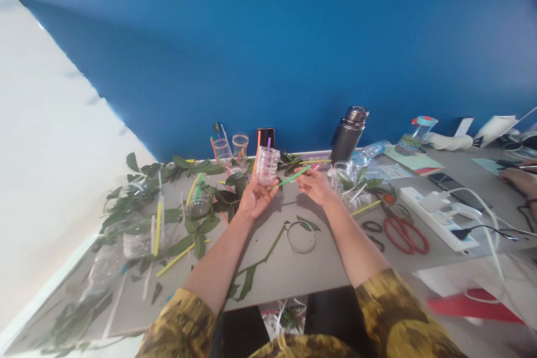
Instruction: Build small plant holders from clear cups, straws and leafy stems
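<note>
a clear ribbed plastic cup [267, 165] is held upright in the air over a grey table [285, 274], with a purple straw [268, 144] standing inside it. the person's left hand [257, 199] is the nearer one, palm up and half closed, its fingers curled around the cup's base and holding it. the right hand [314, 186] is a little off to the side, pinching a green straw [291, 177] between thumb and fingers while the rest of the hand stays loosely open. that straw lies almost level, its long axis running across the person's body from the right hand toward the foot of the cup. its free tip ends just beside the cup, though i can't tell from here whether they touch. below the hands lie leafy sprigs [229, 193], loose yellow straws [157, 229] and a thin clear ring [301, 239]. further right sit a dark steel bottle [347, 134], red-handled scissors [405, 236] and a white power strip [436, 218]. at the far right edge, a co-worker's hand [518, 179] rests on the table.
</note>
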### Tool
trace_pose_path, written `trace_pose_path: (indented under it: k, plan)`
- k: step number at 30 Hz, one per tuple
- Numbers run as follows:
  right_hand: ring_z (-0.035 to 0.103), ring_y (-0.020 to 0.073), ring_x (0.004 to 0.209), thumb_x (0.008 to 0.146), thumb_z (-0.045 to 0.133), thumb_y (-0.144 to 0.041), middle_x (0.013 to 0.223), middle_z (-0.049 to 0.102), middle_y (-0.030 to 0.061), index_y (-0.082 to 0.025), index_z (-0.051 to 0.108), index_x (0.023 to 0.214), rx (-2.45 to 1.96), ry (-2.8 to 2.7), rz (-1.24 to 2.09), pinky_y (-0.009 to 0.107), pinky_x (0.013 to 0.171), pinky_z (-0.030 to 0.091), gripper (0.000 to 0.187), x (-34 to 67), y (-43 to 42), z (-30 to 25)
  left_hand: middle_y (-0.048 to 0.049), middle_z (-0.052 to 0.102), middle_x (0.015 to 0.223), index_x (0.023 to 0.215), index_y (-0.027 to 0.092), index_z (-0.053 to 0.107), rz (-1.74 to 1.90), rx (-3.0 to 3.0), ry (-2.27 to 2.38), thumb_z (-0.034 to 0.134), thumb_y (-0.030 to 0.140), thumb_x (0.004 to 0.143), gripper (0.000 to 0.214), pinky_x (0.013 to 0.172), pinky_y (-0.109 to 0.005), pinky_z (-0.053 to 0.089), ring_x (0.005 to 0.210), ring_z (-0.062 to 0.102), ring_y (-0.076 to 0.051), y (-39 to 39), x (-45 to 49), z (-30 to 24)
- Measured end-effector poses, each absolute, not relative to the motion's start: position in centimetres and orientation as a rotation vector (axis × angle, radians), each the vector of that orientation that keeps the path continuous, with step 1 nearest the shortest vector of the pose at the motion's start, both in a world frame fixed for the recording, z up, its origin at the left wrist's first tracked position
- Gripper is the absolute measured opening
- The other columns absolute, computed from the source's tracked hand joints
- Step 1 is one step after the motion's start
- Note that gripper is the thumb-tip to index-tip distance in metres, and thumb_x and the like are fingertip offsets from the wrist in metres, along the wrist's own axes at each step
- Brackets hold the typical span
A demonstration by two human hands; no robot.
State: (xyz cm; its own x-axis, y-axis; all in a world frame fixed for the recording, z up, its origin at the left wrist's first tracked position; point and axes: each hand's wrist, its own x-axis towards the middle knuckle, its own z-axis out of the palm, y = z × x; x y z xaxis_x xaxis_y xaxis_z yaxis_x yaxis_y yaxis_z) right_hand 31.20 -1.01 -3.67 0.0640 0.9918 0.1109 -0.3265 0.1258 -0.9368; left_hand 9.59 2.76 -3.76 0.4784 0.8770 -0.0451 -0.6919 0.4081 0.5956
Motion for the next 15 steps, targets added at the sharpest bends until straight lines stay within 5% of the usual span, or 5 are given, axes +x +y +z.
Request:
trace_pose_path:
  k: [7,15]
  plan:
    - [0.051,0.0114,0.053,0.069,0.085,-0.056,0.062,0.062,-0.0015,-0.019,0.073,0.08,-0.963,-1.099,1.097,0.025,0.05,0.04,0.041,29.0,-1.1,-3.9,-0.0137,0.078,0.107,0.118,0.014,0.068,0.899,0.599,0.37,0.062,0.05,0.098,0.042,0.076,-0.038,0.063,0.087,0.076,-0.023,2.9,9.5,-4.4]
    - [0.05,0.0133,0.053,0.077,0.077,-0.056,0.065,0.067,0.0013,-0.019,0.073,0.08,-1.095,-1.172,0.75,0.027,0.052,0.04,0.037,29.4,-1.9,-2.6,-0.0099,0.079,0.091,0.125,0.015,0.066,0.878,0.693,0.498,0.079,0.039,0.088,0.046,0.083,-0.037,0.062,0.083,0.079,-0.025,3.1,10.1,-5.5]
